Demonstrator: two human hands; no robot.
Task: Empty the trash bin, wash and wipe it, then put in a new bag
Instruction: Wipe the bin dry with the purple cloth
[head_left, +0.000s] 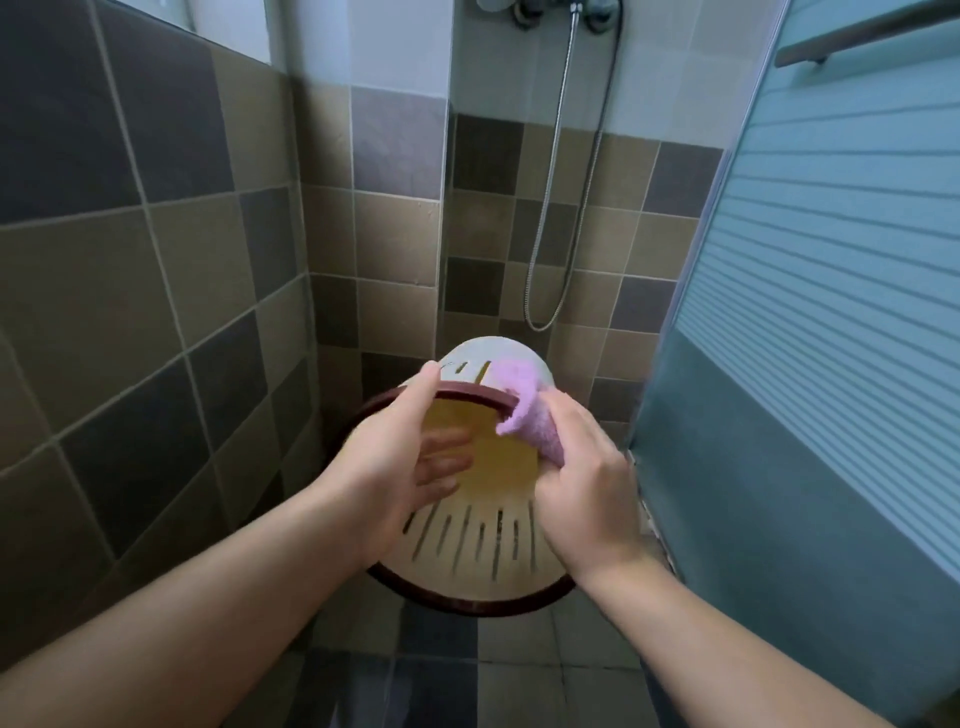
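**A:** What does the head camera show of your hands?

**B:** My left hand (400, 457) grips the far side of the trash bin (478, 545) at its dark red rim (467, 603): the thumb lies over the outside of the rim and the fingers curl inside, against the yellowish inner wall. My right hand (582, 483) is closed round a pink cloth (524, 410), which I press on the rim at the upper right edge, folded over it so part lies outside and part inside.

**A:** And where is the bin itself?

**B:** I hold it off the floor in front of me, between both hands, tilted so its mouth faces me. It is cream-coloured with slots cut in its wall, and I can see no bag in it. Its rounded bottom points away, toward the corner of the tiled wall (156, 260).

**A:** What else is around?

**B:** A metal shower hose (550, 208) hangs in a loop on the wall behind the bin. To my right stands a frosted, striped glass panel (831, 260). Below is a tiled floor (519, 675) in grey and beige squares.
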